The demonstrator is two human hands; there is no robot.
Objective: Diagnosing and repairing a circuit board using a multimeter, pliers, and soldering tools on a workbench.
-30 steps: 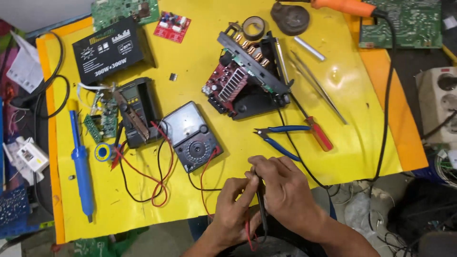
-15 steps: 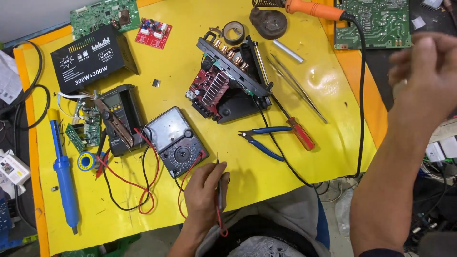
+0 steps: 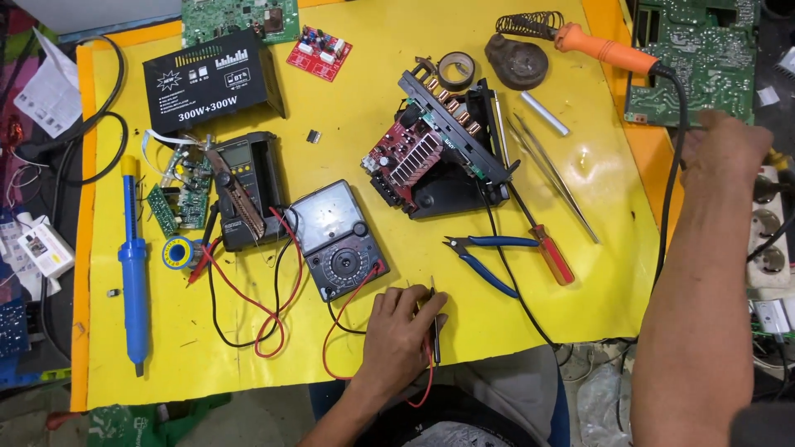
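The right hand [image 3: 722, 149] reaches past the power strip [image 3: 772, 223], which the right edge of the view cuts off, and its fingertips are hidden, so what they grasp cannot be told. The left hand [image 3: 399, 331] covers the upper ends of the black and red test probes [image 3: 434, 331]. Beyond the power strip, the green circuit board [image 3: 704, 58] is cropped at the top edge.

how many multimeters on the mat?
2. A black digital multimeter stands left of centre, beside the small green boards. An analog multimeter lies just right of it, above the left hand. None other shows.
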